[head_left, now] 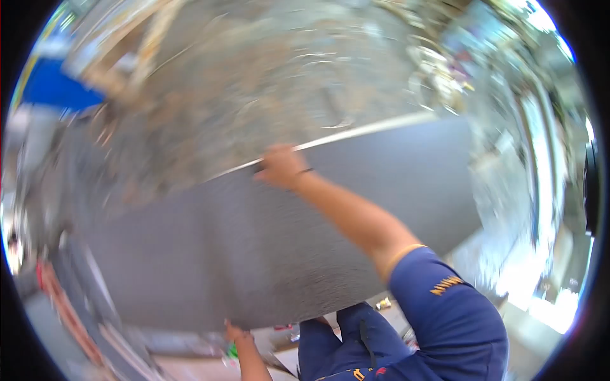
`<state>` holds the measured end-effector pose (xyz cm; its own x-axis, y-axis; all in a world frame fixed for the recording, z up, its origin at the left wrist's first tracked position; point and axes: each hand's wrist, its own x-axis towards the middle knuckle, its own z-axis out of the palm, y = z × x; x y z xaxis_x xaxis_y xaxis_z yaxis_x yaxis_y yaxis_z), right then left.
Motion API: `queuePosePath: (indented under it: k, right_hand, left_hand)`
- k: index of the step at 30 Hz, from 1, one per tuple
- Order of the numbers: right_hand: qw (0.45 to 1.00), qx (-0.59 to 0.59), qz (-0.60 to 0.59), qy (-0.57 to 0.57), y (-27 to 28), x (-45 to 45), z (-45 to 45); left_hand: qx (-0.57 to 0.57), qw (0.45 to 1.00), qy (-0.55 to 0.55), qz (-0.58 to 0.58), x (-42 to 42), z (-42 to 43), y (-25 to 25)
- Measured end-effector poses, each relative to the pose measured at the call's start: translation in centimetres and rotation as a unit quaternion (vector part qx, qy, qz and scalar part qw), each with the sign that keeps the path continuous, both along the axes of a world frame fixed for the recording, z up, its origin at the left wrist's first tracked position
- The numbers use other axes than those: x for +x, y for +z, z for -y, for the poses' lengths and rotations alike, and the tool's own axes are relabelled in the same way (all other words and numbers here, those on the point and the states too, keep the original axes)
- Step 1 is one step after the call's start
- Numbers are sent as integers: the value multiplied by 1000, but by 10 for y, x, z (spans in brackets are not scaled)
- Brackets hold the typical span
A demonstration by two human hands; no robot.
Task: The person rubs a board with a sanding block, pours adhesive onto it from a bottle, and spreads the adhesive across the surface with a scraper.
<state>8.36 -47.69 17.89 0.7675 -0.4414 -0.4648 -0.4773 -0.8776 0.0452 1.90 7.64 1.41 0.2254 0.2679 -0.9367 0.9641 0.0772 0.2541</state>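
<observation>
A large, flat dark grey board [356,209] stretches across the view in front of my body, with a pale far edge. My right hand [278,167] is closed over that far edge, near the middle of its length, and wears a thin dark band at the wrist. Down at the near edge, my left hand [235,330] grips the board, its fingers partly hidden by it. Motion blurs much of the scene, so the board's left end is hard to make out.
A worn grey-brown floor [254,76] lies beyond the board. At the upper left are a wooden frame [149,51] and a blue object [57,86]. Blurred coiled or tangled items [435,79] sit at the upper right. Long reddish strips [70,311] lie at the lower left.
</observation>
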Motion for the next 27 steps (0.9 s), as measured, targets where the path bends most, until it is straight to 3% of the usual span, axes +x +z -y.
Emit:
queuePosePath:
  k: [1,4,6,8,11,14,16,18,23,25,27]
  right_hand:
    - [997,64,41,-7,-25,28,-42]
    - [966,117,230,-16,-72,84,-98]
    - [953,101,286,-10,-88,77,-98]
    - [904,85,413,-66,-95,53,-102]
    - [880,17,450,-151,-84,-18,-83]
    - [900,-76,330,-275,-77,-131,-60]
    - [874,-154,213,-410,-111,-221,-52]
    - [800,-104,85,-585,-113,-285,-71]
    - [847,-73,108,-515,-140,-252,-133]
    - [890,-56,195,-408,-134,-207,-160]
    - [934,39,194,-298,-109,-157,-190]
  left_hand:
    - [-75,997,-10,12,-2,-38,8]
    - [100,993,45,44,86,-105,0]
    - [122,991,41,34,101,-89,-6]
    - [145,989,35,17,110,-80,3]
    - [171,985,28,4,120,-72,17]
    - [137,989,43,34,121,-85,16]
    - [103,992,50,58,118,-98,8]
    - [109,986,74,105,101,-122,6]
    - [132,981,47,132,102,-110,10]
    - [126,983,13,134,109,-92,15]
    - [87,986,53,131,110,-72,25]
